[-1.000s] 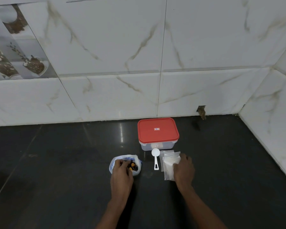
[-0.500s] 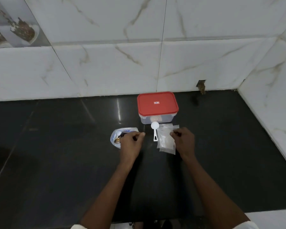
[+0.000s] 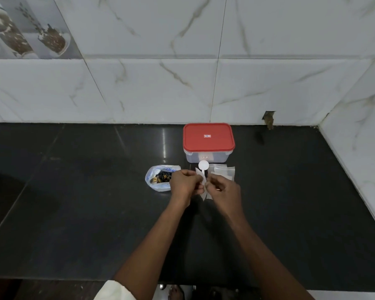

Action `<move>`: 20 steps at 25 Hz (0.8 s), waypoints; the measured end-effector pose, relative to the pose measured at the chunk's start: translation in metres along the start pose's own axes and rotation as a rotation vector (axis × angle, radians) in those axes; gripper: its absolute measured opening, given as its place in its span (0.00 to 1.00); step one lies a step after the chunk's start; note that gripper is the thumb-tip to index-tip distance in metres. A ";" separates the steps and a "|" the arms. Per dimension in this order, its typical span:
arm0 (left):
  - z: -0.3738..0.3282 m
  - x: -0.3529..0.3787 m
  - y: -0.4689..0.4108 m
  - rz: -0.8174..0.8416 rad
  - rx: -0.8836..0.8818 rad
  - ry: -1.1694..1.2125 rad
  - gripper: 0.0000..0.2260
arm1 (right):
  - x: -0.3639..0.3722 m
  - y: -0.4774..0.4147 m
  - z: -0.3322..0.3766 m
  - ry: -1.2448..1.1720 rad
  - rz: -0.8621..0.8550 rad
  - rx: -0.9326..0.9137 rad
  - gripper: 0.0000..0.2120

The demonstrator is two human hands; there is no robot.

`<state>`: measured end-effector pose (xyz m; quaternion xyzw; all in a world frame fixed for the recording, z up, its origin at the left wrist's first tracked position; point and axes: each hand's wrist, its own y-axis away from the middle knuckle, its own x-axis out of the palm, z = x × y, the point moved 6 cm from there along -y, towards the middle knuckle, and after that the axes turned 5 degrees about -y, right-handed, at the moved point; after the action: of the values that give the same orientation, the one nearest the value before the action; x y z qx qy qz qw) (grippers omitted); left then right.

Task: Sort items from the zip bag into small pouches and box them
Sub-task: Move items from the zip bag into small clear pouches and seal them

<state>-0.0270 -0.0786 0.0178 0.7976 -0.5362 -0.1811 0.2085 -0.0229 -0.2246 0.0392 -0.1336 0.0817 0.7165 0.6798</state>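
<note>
A clear box with a red lid (image 3: 208,139) stands shut near the back wall. In front of it lie a white plastic scoop (image 3: 203,165) and a small stack of clear pouches (image 3: 223,171). To the left an open zip bag (image 3: 158,179) holds dark and yellowish small items. My left hand (image 3: 183,184) and my right hand (image 3: 224,190) meet just in front of the scoop, and both pinch one clear small pouch (image 3: 204,192) between them, lifted off the counter.
The black stone counter (image 3: 85,202) runs wide to the left and toward me. White marble tiled walls close the back and the right side. A small hole with debris (image 3: 268,119) marks the back wall's foot.
My right hand took one pouch from the stack and brought it to the middle. My left hand left the zip bag and now pinches the same pouch.
</note>
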 end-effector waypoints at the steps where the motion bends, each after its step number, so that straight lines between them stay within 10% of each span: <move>1: -0.002 0.000 0.003 -0.023 0.043 -0.049 0.05 | 0.000 -0.005 0.002 0.012 0.013 0.025 0.04; 8: -0.007 0.001 0.016 -0.021 0.157 -0.208 0.14 | 0.009 -0.036 -0.003 0.236 0.207 0.058 0.09; 13: -0.030 0.005 0.021 -0.067 0.380 -0.796 0.14 | 0.012 -0.038 0.003 0.374 0.213 -0.018 0.12; 20: -0.003 -0.014 0.006 0.243 0.462 -0.530 0.33 | 0.009 -0.054 0.020 0.214 0.224 0.008 0.07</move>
<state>-0.0349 -0.0671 0.0243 0.6795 -0.6892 -0.2294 -0.1031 0.0285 -0.2069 0.0592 -0.1966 0.1707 0.7691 0.5837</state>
